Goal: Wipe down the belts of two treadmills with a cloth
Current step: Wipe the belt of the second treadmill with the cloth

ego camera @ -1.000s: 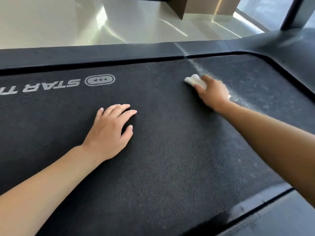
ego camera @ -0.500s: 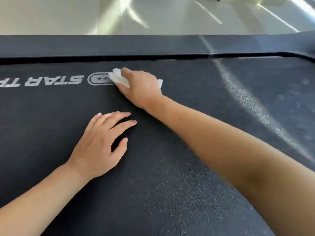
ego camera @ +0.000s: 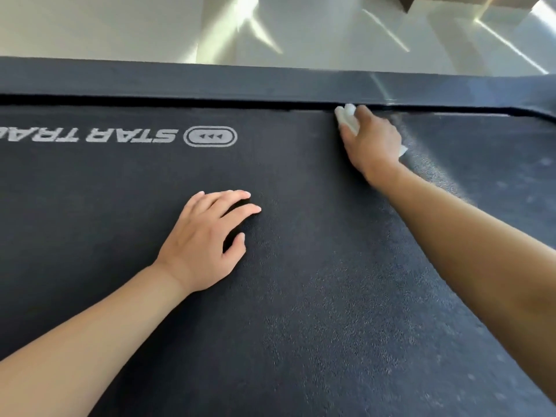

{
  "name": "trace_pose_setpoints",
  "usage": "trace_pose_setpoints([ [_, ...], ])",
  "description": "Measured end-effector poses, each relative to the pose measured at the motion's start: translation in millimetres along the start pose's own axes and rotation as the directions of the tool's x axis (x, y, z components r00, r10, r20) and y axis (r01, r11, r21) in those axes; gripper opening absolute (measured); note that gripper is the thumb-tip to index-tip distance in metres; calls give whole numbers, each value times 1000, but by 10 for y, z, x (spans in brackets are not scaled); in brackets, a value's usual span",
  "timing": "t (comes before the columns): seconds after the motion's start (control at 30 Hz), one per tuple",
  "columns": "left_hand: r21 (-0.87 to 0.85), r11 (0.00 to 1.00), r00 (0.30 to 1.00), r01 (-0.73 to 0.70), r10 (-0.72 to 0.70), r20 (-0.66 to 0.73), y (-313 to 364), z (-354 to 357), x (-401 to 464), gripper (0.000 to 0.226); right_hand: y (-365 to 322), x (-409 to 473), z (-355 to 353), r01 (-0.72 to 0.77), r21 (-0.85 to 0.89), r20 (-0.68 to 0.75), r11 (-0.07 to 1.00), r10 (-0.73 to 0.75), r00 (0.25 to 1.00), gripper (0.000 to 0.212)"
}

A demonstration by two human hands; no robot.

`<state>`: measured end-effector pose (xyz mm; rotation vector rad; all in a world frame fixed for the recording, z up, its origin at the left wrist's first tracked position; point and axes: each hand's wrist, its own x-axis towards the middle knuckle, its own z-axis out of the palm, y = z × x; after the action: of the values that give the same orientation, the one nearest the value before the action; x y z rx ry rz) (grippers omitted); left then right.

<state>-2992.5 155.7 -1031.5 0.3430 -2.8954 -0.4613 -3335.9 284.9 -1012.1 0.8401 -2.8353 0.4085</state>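
While my left hand (ego camera: 200, 240) braces with fingers spread flat, my right hand (ego camera: 371, 142) presses the cloth (ego camera: 346, 115) at the belt's (ego camera: 301, 296) one-o'clock edge; I'd keep even pressure, strokes overlapping.

The belt (ego camera: 301, 296) is dark charcoal with a fine speckled grain and pale grey upside-down lettering (ego camera: 90, 135), the cloth (ego camera: 346, 115) white, the floor (ego camera: 150, 25) glossy cream.

The right hand (ego camera: 371, 145) hides most of the cloth (ego camera: 346, 117), perhaps folded.
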Motion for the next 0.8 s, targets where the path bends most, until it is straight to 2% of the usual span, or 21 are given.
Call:
trace_pose_setpoints([
  [0.1,23,1000,998,-1,2,-56,8,58,37,44,-547,-464,-64,151,64,95,986,-156,983,36],
  [0.2,50,988,983,149,-142,-119,195,94,312,24,-808,-1238,-198,316,175,200,933,-348,916,29],
  [0.27,62,979,974,194,-184,-131,288,125,438,20,-688,-1711,-326,383,200,231,902,-424,876,28],
  [0.33,29,988,975,154,-147,-164,257,190,453,24,-304,-2001,-471,442,173,248,880,-473,845,28],
  [0.43,0,997,979,77,-75,-189,185,247,440,38,411,-2037,-677,375,80,273,924,-382,883,37],
  [0.53,-21,999,981,47,-50,-189,165,269,451,44,754,-1741,-707,174,-91,232,981,-149,961,38],
  [0.63,-52,998,980,44,-54,-191,123,281,447,44,517,-1449,-541,-51,-189,140,981,78,987,35],
  [0.7,-71,996,981,58,-71,-182,123,264,436,42,256,-1398,-418,-146,-208,75,967,164,984,40],
  [0.73,-82,995,981,64,-78,-175,128,252,446,42,130,-1421,-388,-161,-208,61,965,177,982,41],
  [0.8,-99,992,981,73,-89,-171,146,228,438,42,-83,-1570,-412,-100,-190,101,977,121,988,39],
])
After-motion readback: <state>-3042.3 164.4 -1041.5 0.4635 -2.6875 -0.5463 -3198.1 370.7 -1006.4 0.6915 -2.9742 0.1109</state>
